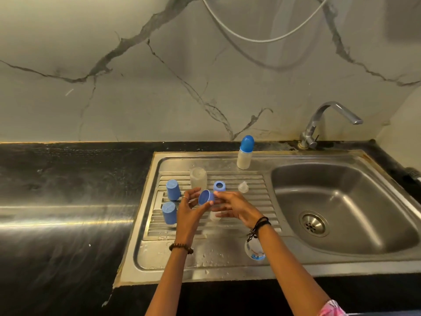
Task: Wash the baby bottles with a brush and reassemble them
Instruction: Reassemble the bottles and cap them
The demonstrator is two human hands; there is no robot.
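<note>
Blue bottle collar (206,197) pinched by both hands (190,209) (234,207), ribbed steel drainboard (255,190), marble wall (159,87)

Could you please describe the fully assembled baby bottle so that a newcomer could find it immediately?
Start at the steel drainboard left of the sink basin. The assembled bottle stands upright at its back edge. It alone wears its blue cap; the other bottle parts lie separate.

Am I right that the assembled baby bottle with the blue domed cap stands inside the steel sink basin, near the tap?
Not quite. The head view shows the assembled baby bottle with the blue domed cap standing on the ridged steel drainboard, at its back edge, left of the sink basin, not inside it. It is near the tap.
</note>
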